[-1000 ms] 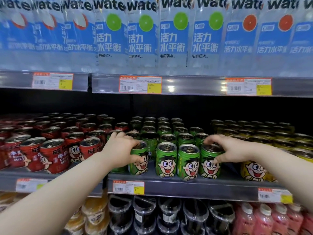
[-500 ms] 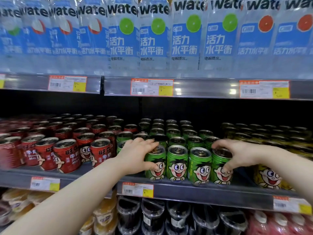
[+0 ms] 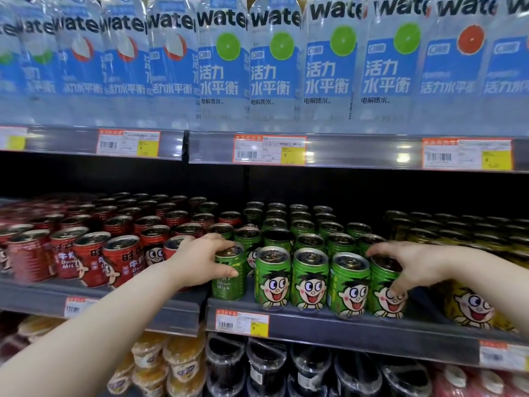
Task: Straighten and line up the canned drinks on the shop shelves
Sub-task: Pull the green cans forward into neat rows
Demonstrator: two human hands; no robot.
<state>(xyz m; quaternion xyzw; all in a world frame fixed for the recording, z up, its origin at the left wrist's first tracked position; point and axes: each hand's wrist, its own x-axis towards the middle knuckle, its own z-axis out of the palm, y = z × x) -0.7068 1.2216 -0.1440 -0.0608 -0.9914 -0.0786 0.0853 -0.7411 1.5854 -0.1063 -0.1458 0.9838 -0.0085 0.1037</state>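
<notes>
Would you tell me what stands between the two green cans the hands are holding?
In the head view, three upright green cans, faces forward, stand in the front row between the turned can in the left hand and the end can in the right hand.

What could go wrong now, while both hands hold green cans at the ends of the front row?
1. The left hand grips the leftmost green can beside the shelf joint; it may tip there.
2. That can shows text, not the face, so the row may look uneven.
3. The right hand grips the rightmost green can close beside the neighbouring can, which might get nudged forward.
</notes>
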